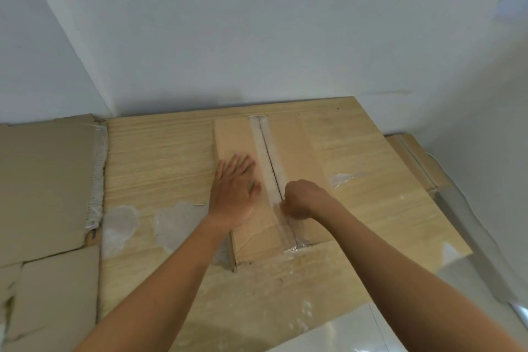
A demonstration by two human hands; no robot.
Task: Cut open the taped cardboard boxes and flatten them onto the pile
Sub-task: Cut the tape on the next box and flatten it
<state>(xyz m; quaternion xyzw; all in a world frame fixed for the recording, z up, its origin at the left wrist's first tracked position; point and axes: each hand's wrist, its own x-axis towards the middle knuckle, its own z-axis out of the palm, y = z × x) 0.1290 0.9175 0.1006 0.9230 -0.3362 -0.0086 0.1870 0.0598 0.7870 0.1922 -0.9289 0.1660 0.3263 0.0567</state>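
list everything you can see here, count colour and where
cardboard box: 1, brown, middle of the table
tape strip: 1, clear, along the box's centre seam
flattened cardboard: a pile, brown, left of the table
table: 1, light wood, under the box
more cardboard: count unclear, brown, past the table's right edge
tape residue patches: at least 3, whitish, on the table
wall: white, behind the table
left hand: flat on the box's left flap
right hand: fingers curled at the seam; any tool hidden

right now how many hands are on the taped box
2. The left hand lies flat on the left flap of the box; the right hand, curled, sits on the tape seam near the front. What it holds, if anything, is hidden.
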